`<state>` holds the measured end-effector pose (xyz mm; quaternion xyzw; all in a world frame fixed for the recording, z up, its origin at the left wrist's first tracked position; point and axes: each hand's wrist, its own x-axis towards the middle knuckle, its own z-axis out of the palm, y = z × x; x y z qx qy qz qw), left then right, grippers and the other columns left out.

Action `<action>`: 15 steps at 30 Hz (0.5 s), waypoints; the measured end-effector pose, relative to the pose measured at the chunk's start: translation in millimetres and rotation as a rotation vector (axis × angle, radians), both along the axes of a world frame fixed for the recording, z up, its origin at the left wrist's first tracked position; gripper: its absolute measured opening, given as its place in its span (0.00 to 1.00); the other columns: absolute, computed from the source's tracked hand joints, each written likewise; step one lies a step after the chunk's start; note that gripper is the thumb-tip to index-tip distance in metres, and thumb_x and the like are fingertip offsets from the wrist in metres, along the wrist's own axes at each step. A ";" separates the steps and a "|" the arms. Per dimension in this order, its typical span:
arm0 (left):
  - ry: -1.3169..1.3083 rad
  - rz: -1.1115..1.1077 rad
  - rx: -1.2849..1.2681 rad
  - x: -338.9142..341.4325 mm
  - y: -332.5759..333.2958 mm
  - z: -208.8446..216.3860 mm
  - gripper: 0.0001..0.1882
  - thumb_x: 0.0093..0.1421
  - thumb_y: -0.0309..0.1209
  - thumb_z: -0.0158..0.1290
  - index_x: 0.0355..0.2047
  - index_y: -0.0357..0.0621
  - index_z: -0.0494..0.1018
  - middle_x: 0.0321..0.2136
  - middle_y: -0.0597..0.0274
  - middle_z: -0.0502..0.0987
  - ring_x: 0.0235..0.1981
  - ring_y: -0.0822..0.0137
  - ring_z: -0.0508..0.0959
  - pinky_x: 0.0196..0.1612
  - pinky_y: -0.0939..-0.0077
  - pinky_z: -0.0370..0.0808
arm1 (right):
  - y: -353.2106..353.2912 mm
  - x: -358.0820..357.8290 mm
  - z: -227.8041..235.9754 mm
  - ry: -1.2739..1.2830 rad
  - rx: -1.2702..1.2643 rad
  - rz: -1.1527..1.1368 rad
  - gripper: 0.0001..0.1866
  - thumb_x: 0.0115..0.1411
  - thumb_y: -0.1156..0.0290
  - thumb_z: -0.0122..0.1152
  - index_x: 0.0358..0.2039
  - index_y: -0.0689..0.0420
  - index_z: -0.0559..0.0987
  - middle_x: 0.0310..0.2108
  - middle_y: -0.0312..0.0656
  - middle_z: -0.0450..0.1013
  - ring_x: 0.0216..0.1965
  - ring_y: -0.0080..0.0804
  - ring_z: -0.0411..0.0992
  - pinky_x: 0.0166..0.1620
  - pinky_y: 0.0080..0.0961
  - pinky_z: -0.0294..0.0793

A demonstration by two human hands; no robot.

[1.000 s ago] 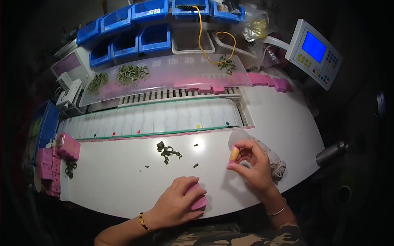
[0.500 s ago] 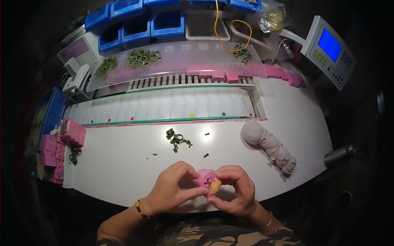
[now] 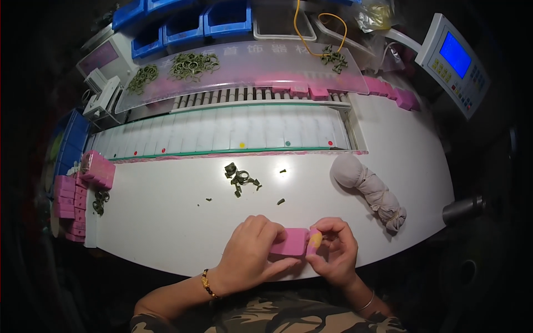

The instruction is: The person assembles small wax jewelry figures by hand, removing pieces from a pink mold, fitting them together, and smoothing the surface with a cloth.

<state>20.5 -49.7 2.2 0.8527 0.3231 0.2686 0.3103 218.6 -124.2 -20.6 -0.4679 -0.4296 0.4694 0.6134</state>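
My left hand (image 3: 247, 252) grips a pink rubber mould (image 3: 290, 242), its flat broad face turned up, thumb along the near edge. At the block's right end, my right hand (image 3: 337, 250) pinches a curved pink mould piece (image 3: 315, 242) with a yellow patch. Whether the two parts are still joined cannot be made out. Beyond the hands, a small heap of dark green rings and bits (image 3: 241, 178) lies on the white table (image 3: 161, 216). Two loose green scraps (image 3: 281, 201) sit to the right of it.
A tied grey cloth bundle (image 3: 371, 191) lies at right. Pink moulds (image 3: 72, 205) are stacked at left. Behind run a lane of white plates (image 3: 222, 133) and a translucent shelf (image 3: 244, 66) bearing green rings. A control panel (image 3: 455, 64) stands far right, blue bins (image 3: 227, 19) at the back.
Both hands have moved slightly right. The mould has turned from tilted to broad face up, and the yellow-patched piece has shifted right with my right hand. The white plates have slid left.
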 end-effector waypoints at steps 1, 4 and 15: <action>0.050 0.028 0.055 0.8 1.7 0.3 0.25 0.51 0.40 0.70 0.40 0.40 0.69 0.33 0.54 0.71 0.33 0.54 0.72 0.38 0.63 0.71 | 0.1 -2.1 0.8 -0.039 0.062 0.031 0.29 0.47 0.76 0.78 0.48 0.64 0.72 0.47 0.47 0.70 0.47 0.31 0.75 0.50 0.24 0.79; 0.051 0.073 -0.053 -0.9 2.5 5.9 0.26 0.48 0.37 0.71 0.37 0.41 0.68 0.34 0.54 0.70 0.34 0.55 0.73 0.37 0.65 0.72 | 4.2 -5.7 2.2 -0.200 0.174 0.071 0.30 0.47 0.75 0.79 0.49 0.64 0.72 0.47 0.48 0.70 0.46 0.32 0.76 0.49 0.25 0.80; -0.426 0.208 -0.537 -24.0 -7.4 -9.6 0.19 0.58 0.24 0.65 0.46 0.37 0.69 0.40 0.55 0.77 0.43 0.66 0.80 0.46 0.71 0.78 | 9.2 -23.4 17.2 -0.447 0.328 0.210 0.30 0.47 0.73 0.79 0.49 0.64 0.73 0.45 0.51 0.73 0.43 0.36 0.78 0.45 0.25 0.83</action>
